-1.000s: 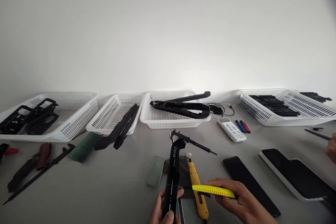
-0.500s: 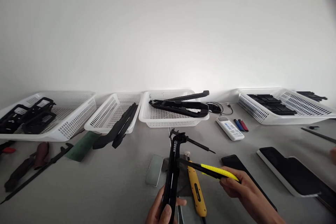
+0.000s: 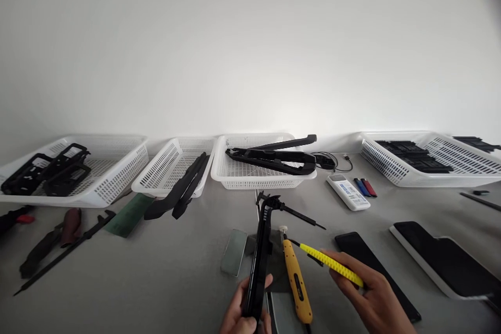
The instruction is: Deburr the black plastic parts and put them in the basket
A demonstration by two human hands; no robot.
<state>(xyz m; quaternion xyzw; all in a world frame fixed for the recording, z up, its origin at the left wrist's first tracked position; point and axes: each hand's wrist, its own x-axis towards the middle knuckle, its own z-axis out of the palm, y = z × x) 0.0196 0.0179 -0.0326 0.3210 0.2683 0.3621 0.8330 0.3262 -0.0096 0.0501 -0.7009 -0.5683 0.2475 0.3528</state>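
In the head view, a long, narrow black plastic part [image 3: 260,253] is held on edge at lower centre, clamped at its near end by the left hand [image 3: 242,313], whose fingers are closed around it. A slim yellow knurled tool [image 3: 332,265] with a dark tip is gripped by the right hand [image 3: 371,300] at lower right, its tip pointing toward the black part. Between them a smooth yellow utility knife [image 3: 297,282] lies flat on the matt grey table [image 3: 156,271]. A grey rectangular block [image 3: 234,251] lies just left of the part. Perforated white baskets [image 3: 254,175] are ranged across the middle of the frame, and a glossy black phone [image 3: 371,266] lies beside the right hand.
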